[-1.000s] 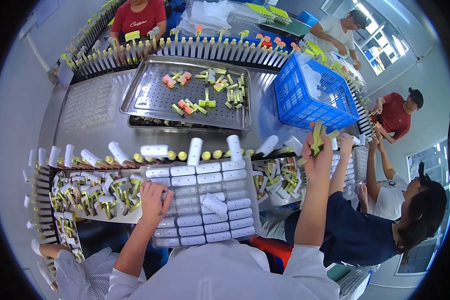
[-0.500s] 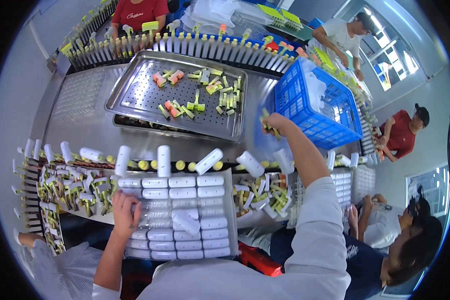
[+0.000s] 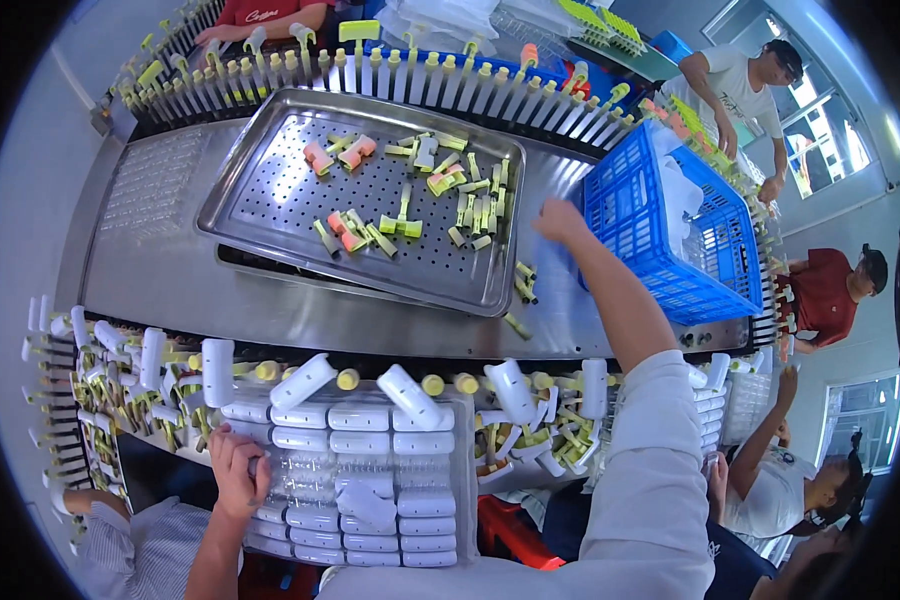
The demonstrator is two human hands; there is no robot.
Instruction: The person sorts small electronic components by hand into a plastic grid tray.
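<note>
My left hand [image 3: 240, 470] has its fingers curled over the left edge of a clear plastic tray [image 3: 315, 472]. Rows of white rounded blocks [image 3: 360, 443] fill much of that tray, and one lies askew across the others. My right hand [image 3: 564, 220] is stretched forward between the perforated metal tray and the blue crate, its fingers curled and nothing visible in them. Just below it, several small yellow-green pieces [image 3: 525, 284] lie on the steel table. More yellow-green and a few pink pieces lie loose in the metal tray [image 3: 270, 215].
The blue crate [image 3: 625, 235] holds clear plastic. White-headed pieces with yellow-green stems [image 3: 510, 390] stand along the line before me, with heaps of similar pieces [image 3: 545, 440] beside my tray. Clear trays [image 3: 155, 180] lie at the far left. Co-workers [image 3: 740, 90] are around the line.
The yellow-green pieces that were in my right hand now lie on the steel table, and the hand has drawn away from them. White-headed pieces on the line have shifted. The view has shifted too.
</note>
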